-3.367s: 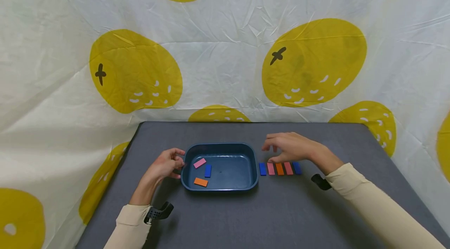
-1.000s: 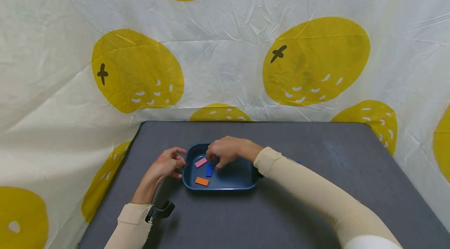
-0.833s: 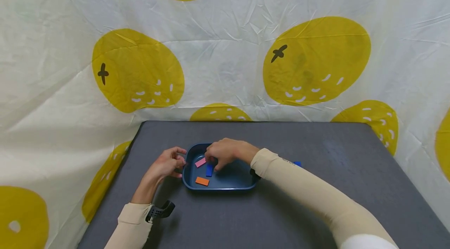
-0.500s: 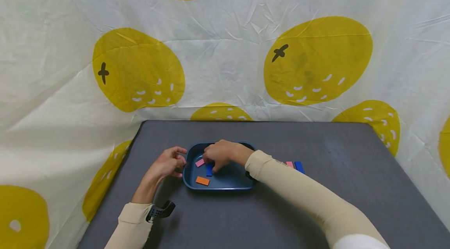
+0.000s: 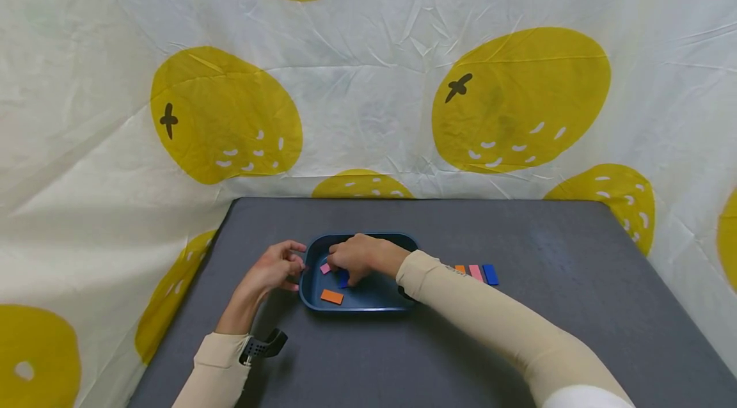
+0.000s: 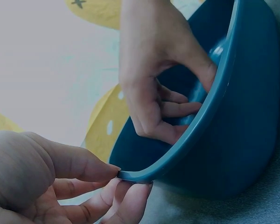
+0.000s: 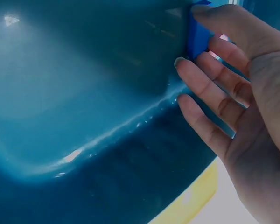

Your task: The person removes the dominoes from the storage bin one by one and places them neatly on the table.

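Observation:
My left hand (image 5: 276,269) pinches the left rim of a dark blue rectangular tub (image 5: 359,310); in the left wrist view thumb and fingers meet on either side of that rim (image 6: 140,175). Inside the tub, my right hand (image 5: 363,256) reaches down over its left half. Thumb and forefinger pinch a small flat blue block (image 7: 198,35), which in the head view the hand partly covers. Left of these fingers lies a pink block (image 5: 325,268), also partly covered. An orange block (image 5: 331,297) lies nearer the tub's front wall.
On the grey table (image 5: 322,357), right of the tub, an orange block (image 5: 460,269), a pink block (image 5: 475,272) and a blue block (image 5: 491,274) show in a row beyond the right sleeve (image 5: 478,306). A lemon-print cloth (image 5: 368,107) hangs behind the table.
Since the earliest frame my right hand has left the block row and entered the tub. Lately it shifts left and down onto the blue block. My left hand stays at the rim.

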`<state>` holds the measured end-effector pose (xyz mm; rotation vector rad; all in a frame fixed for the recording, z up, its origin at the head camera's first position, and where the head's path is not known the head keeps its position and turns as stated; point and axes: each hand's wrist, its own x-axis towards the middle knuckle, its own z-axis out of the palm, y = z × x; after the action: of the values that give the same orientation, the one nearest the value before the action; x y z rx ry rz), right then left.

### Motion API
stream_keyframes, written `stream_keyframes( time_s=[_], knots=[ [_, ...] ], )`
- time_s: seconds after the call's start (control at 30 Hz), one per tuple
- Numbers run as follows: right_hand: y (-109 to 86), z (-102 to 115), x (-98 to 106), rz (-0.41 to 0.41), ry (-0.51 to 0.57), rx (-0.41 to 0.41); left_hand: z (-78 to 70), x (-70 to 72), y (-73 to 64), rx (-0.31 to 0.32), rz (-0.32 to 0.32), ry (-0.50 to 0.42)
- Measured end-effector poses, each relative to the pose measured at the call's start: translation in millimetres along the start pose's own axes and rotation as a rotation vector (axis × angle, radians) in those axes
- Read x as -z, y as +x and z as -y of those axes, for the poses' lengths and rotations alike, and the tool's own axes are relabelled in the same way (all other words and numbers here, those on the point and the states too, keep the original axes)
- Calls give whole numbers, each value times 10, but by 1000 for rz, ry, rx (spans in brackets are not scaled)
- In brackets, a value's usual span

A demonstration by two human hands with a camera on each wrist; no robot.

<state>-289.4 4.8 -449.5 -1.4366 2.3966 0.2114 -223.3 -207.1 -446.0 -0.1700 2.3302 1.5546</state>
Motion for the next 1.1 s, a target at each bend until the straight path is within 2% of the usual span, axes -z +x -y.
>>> stream_keyframes(
  time_s=[0.43,0.6,0.77,1.1],
  knots=[
    [-20,10,11,14,12,-55,17,6,1,-9,2,0],
    [-27,14,3,4,-17,-65,22,6,9,-2,-4,-4],
    [-70,0,12,4,-41,-59,13,-12,8,4,-7,-2],
    [-212,-36,88,-2,-10,-39,0,0,-4,11,-7,-3]
  ],
)
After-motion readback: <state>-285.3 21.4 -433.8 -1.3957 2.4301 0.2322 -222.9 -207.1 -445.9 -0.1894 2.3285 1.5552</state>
